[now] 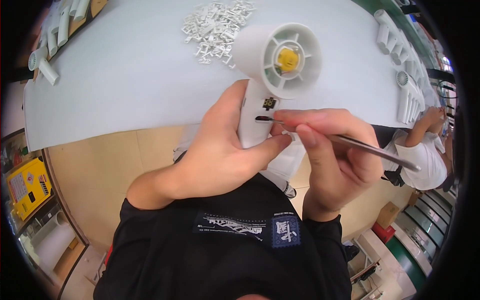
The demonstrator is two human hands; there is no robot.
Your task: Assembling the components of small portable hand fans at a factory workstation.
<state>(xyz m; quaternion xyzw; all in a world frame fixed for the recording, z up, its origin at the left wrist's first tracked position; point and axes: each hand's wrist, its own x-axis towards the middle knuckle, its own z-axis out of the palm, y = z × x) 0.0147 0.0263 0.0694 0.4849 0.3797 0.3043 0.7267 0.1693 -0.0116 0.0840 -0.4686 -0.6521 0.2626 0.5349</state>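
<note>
A white handheld fan housing (252, 57) is held upright above the near table edge, its round head facing right with a yellow centre (288, 60) behind spokes. My left hand (220, 142) is wrapped round its handle (254, 134). On the handle are a small dark display (269, 103) and, below it, a dark oval slot (263, 118). My right hand (340, 145) pinches metal tweezers (367, 146), whose tip is at the slot; whether it goes inside I cannot tell. Both forearms come in from below.
A heap of small white plastic clips (215, 25) lies on the white-covered table (125, 75). More white fan housings lie at the left (62, 27) and right (410, 102) sides. A person in a white shirt (417, 160) is at the right. A yellow cabinet (30, 187) stands at lower left.
</note>
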